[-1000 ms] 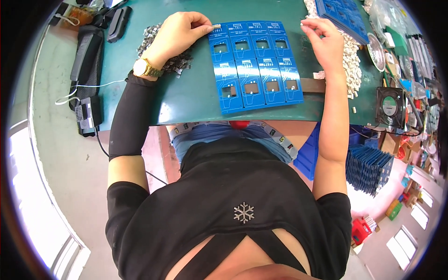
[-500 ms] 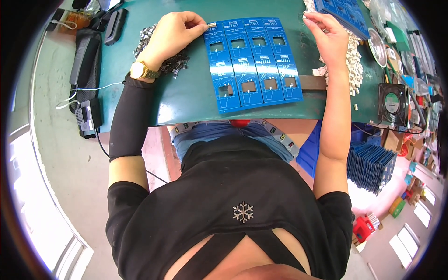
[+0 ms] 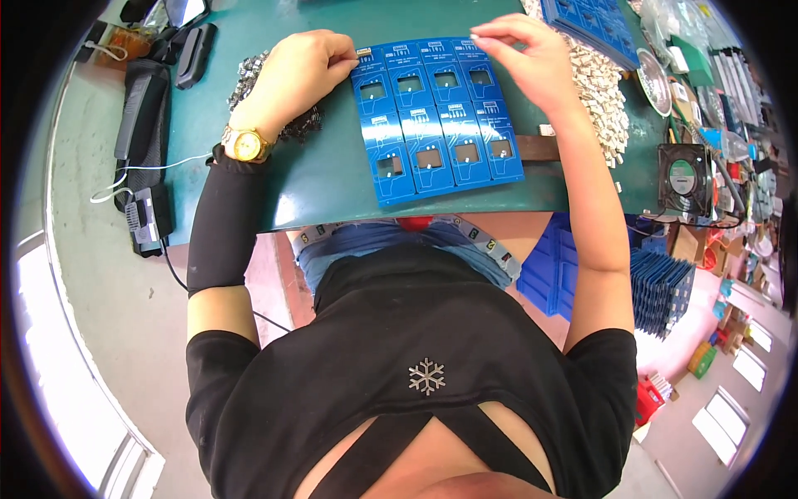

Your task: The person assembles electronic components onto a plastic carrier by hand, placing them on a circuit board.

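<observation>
A blue circuit board panel (image 3: 426, 170), divided into several units with square cut-outs, lies on the green table. My left hand (image 3: 307, 75) is closed in a pinch at the panel's upper left corner, beside a small pale part (image 3: 363, 52) there; what its fingertips hold, if anything, is hidden. Above the panel's upper right corner, my right hand (image 3: 532, 62) pinches a small white connector at its fingertips. A pile of small dark metallic parts (image 3: 249, 75) lies partly behind my left hand. To the right of my right forearm spreads a heap of white connectors (image 3: 598, 100).
More blue boards (image 3: 594, 25) are stacked at the far right, next to a round metal dish (image 3: 654, 81). A black fan (image 3: 684, 179) sits at the table's right edge. Black cases (image 3: 141, 125) and cables lie left. Below the table on the right stand upright blue boards (image 3: 661, 291).
My right hand has moved left from beside the connector heap to above the panel, carrying the white connector. My left hand stays at the panel's corner, while the whole view has shifted slightly.
</observation>
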The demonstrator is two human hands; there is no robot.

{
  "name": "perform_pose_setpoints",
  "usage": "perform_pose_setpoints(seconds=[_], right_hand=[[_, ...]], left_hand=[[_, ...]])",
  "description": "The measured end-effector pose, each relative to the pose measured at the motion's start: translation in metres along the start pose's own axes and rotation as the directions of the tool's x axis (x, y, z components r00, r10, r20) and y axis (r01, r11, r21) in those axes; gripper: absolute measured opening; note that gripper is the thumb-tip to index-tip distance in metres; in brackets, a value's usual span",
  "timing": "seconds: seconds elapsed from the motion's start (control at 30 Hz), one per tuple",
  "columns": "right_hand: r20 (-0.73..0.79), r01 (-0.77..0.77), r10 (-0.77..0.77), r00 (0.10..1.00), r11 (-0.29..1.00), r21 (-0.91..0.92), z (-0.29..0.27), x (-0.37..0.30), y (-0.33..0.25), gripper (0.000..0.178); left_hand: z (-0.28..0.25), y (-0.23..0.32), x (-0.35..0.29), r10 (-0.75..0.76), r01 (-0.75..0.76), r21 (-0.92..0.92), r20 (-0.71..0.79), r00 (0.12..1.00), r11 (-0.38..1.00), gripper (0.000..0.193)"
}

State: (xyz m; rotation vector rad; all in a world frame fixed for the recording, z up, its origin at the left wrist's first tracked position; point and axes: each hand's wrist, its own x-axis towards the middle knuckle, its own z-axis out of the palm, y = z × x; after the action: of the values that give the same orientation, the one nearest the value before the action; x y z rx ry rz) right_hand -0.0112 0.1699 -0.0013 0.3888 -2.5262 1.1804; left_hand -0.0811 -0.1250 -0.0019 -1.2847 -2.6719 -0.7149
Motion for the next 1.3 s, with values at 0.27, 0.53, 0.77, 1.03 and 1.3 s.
perform_pose_setpoints(seconds=[0.27, 0.53, 0.77, 1.03, 1.3], right_hand=[[0.19, -0.019, 0.015, 0.982, 1.0, 0.021, 0.063, 0.036, 0.004, 0.013], [0.282, -0.163, 0.14, 0.949, 0.985, 0.059, 0.065, 0.04, -0.001, 0.014], [0.29, -0.077, 0.052, 0.955, 0.994, 0.077, 0.067, 0.042, 0.0, 0.012], [0.323, 0.087, -0.043, 0.945, 0.988, -0.126, 0.06, 0.05, -0.018, 0.011], [0.323, -0.109, 0.132, 0.937, 0.99, -0.088, 0.066, 0.042, -0.023, 0.016]], left_hand=[[-0.011, -0.006, -0.003, -0.214, 0.219, -0.094, 0.063, 0.975, 0.971, 0.017], [-0.02, -0.031, -0.011, -0.188, 0.191, 0.032, -0.069, 0.98, 0.981, 0.019], [-0.02, -0.034, -0.013, -0.194, 0.193, 0.106, 0.003, 0.981, 0.976, 0.017], [-0.022, -0.001, -0.01, -0.214, 0.234, -0.068, 0.229, 0.95, 0.97, 0.022], [-0.019, -0.005, -0.012, -0.14, 0.14, 0.003, 0.06, 0.988, 0.99, 0.014]])
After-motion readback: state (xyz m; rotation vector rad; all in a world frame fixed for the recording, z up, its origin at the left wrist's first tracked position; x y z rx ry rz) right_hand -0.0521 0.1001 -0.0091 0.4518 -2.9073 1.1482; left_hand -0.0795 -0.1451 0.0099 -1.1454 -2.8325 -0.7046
